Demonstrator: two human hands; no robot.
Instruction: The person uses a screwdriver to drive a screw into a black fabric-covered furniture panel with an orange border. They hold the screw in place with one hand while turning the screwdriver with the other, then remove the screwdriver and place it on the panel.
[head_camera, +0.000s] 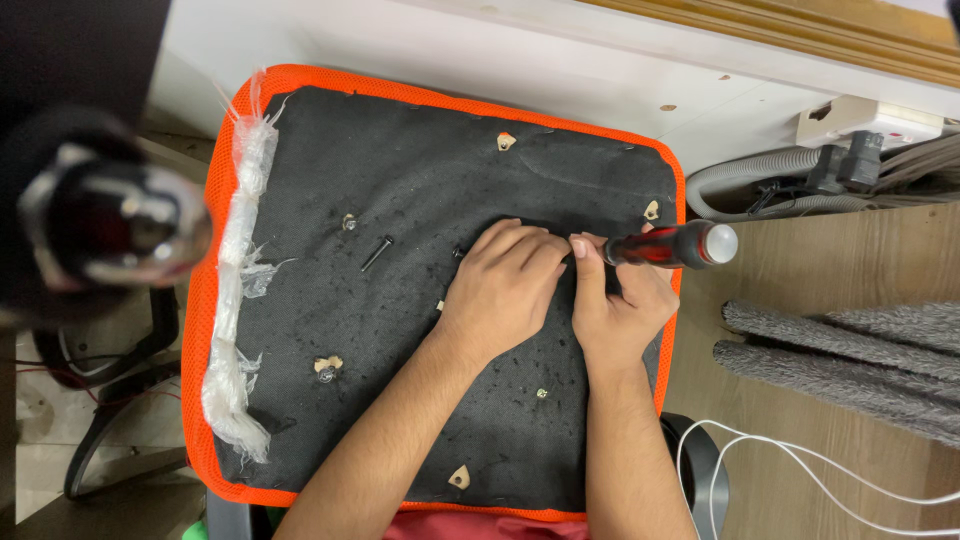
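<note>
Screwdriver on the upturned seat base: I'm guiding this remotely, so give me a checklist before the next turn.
1. Right hand grips screwdriver: ok.
2. Left hand steadies the spot by the tip: ok.
3. Tip seated in a screw head: cannot tell, fingers hide it.
4. Loose bolt lies on the black fabric, within reach: ok.
5. Seat base lies flat: ok.
</note>
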